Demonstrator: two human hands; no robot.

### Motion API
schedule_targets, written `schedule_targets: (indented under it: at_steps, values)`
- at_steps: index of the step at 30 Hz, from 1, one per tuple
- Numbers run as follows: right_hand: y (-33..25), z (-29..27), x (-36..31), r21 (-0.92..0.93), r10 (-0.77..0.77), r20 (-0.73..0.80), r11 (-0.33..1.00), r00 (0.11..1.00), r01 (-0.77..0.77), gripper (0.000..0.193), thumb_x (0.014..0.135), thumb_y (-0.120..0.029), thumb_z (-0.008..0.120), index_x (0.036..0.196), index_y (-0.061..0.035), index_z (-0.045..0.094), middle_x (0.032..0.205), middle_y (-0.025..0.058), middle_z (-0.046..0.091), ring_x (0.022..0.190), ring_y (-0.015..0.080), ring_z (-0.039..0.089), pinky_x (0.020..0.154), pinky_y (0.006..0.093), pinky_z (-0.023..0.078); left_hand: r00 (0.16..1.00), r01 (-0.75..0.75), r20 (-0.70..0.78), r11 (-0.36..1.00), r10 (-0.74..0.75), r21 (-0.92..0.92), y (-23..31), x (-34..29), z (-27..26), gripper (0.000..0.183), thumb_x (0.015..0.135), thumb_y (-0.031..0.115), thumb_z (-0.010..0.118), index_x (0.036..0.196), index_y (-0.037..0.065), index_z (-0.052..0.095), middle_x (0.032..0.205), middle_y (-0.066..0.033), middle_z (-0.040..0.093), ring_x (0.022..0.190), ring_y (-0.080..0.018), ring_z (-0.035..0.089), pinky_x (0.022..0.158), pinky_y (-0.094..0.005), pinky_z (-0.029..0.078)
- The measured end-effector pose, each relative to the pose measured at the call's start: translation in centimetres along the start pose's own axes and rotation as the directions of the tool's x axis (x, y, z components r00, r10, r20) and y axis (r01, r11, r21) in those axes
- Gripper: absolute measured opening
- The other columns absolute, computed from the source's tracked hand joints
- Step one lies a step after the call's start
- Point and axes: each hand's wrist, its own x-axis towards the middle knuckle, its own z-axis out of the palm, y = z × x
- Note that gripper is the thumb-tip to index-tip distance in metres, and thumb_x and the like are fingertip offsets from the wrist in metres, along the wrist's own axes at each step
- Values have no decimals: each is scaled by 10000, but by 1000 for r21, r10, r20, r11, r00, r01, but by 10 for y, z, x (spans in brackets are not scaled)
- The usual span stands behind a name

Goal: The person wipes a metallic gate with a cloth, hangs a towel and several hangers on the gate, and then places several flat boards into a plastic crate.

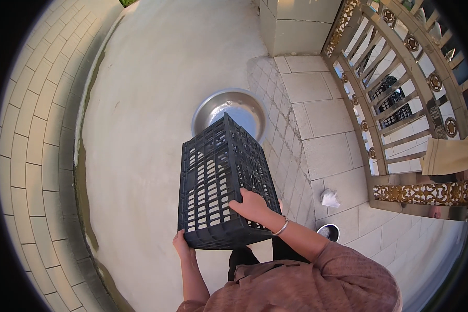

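A black slatted plastic crate [209, 177] is held tilted in front of my body, one corner pointing away from me. My left hand [182, 244] grips its near left corner, with part of the fingers hidden behind the crate. Across the crate's upper edge on the right, my right hand [250, 205] is closed with the thumb on the outside; a bracelet circles that wrist. Just beyond the crate, a wide round metal basin [205, 107] rests on the pale ground, its near part covered by the crate. Some water or a wet shine shows inside the basin.
A tiled wall [36, 130] curves along the left. On the right stands a metal gate [395, 104] with gold ornaments, another black crate [392, 104] behind it. A crumpled white bag [329, 198] and a small bowl [329, 232] lie on the tiles. A tan cloth [447, 156] hangs on the gate.
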Motion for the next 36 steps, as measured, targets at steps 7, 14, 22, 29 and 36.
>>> schedule_targets:
  at_steps: [7,14,22,29,36]
  values:
    - [28,77,-19,-110,-26,128,993,991,40,491,644,-413,529,894,10,540,823,169,592,791,306,568,699,362,447,987,99,-112,982,-118,-162,-92,-10,-98,192,736,65,461,832,-89,526,832,-136,570,717,-210,561,657,-308,461]
    - [39,184,11,-116,66,190,992,980,-44,445,646,-405,504,842,-16,591,764,159,602,759,292,577,681,335,436,977,84,-196,996,-83,-6,-127,27,-192,420,818,331,484,1015,-41,475,937,-107,538,831,-192,519,750,-294,415]
    - [48,357,35,-199,118,195,977,974,-79,500,654,-442,482,891,-12,576,767,139,598,799,287,569,717,353,424,964,-18,-257,977,73,210,-149,-28,-210,664,735,304,601,1209,-38,283,1155,-196,376,1048,-269,387,881,-341,322]
    - [64,511,0,-279,-52,365,947,930,162,690,717,-502,469,1074,86,423,901,195,576,872,304,557,797,354,413,901,48,-431,973,55,226,-238,1,-231,813,658,279,676,1219,-57,193,1184,-248,333,1068,-299,391,884,-339,333]
    - [84,604,-48,-193,-70,605,954,793,231,483,719,-312,517,1001,70,431,891,207,552,842,297,546,759,349,410,727,-188,-685,974,49,-129,-282,20,-346,265,704,-29,554,944,9,448,882,-50,537,779,-111,502,696,-233,408]
